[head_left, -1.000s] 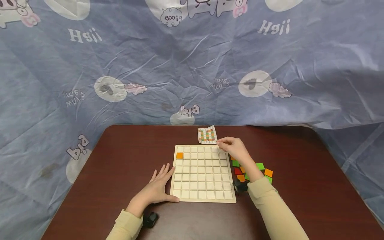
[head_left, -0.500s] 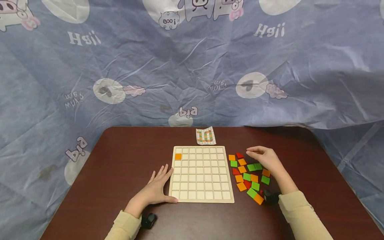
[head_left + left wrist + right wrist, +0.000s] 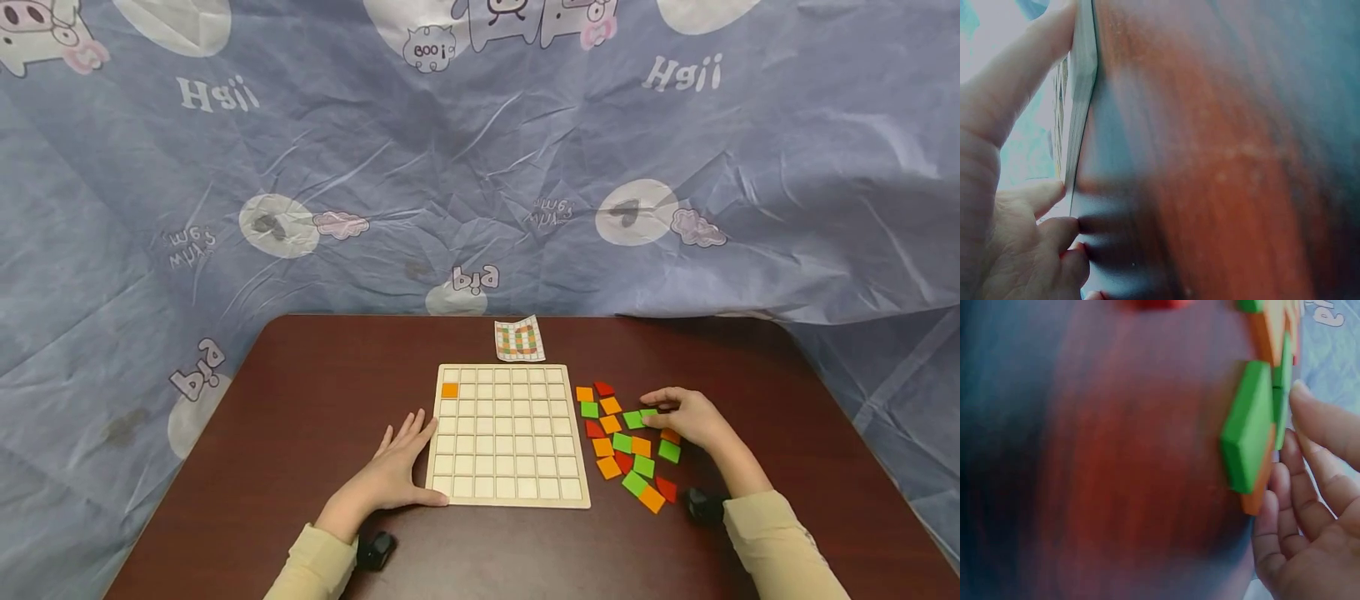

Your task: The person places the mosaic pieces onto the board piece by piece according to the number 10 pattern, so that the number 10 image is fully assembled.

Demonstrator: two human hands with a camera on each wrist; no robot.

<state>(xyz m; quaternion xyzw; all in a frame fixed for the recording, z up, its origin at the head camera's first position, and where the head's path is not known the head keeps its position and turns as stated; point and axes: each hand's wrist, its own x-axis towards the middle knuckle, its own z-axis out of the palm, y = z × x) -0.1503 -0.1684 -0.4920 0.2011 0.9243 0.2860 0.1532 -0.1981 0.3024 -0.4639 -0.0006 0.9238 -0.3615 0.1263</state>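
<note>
In the head view, a pale wooden grid board (image 3: pixel 513 435) lies on the table, with one orange tile (image 3: pixel 449 390) in a cell near its upper left. My left hand (image 3: pixel 390 477) rests along the board's left side, thumb at the near corner and fingers spread by the edge. In the left wrist view, that thumb and the fingertips meet the board's rim (image 3: pixel 1082 81). Right of the board, my right hand (image 3: pixel 693 417) is low over the loose tiles. Its thumb and index finger are apart at a green tile (image 3: pixel 648 414), which lies beside another green tile (image 3: pixel 633 420).
Loose orange, green and red tiles are scattered right of the board, among them a red curved-edged piece (image 3: pixel 666 489) nearest me. A printed pattern card (image 3: pixel 519 340) with a curled corner lies beyond the board. A patterned cloth (image 3: pixel 480 167) hangs behind the table (image 3: pixel 330 358).
My right hand has moved from the board's far right corner, rightward and then down to the green tiles, uncovering the loose pieces. The left hand stays at the board's edge.
</note>
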